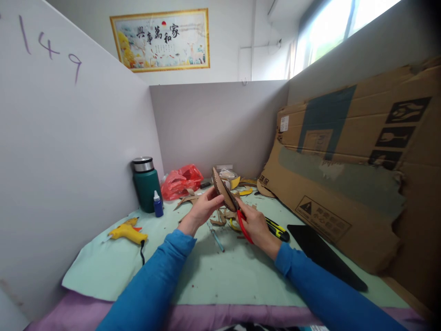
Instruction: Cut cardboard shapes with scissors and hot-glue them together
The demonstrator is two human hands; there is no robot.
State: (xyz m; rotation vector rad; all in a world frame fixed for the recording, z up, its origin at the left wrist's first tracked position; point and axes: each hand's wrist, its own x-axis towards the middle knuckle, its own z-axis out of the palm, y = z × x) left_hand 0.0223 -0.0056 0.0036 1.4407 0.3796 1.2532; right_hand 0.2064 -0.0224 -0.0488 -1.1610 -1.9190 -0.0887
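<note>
Nearest, the pale green counter [237,280] is sprinkled with small crumbs, and a blue pen-like tool [217,238] lies just short of the work. Beyond it, red-handled scissors [244,227] are gripped by the fingers of the right hand [255,224], and a long, pointed cardboard piece [222,189] is grasped by those of the left hand [204,209], raised above the counter between the two. Its lower end is met by the scissors, so cutting is judged to be under way rather than finished; how much edge is left to be trimmed cannot be told. Some cutting appears to be done already, as offcuts [188,199] are strewn below and behind the hands. The blades are mostly hidden (whether they are parted cannot be made out). Farther back, the contents of a red plastic bag [182,181] are concealed, and a pale bundle [227,174] is too blurred to be identified.
</note>
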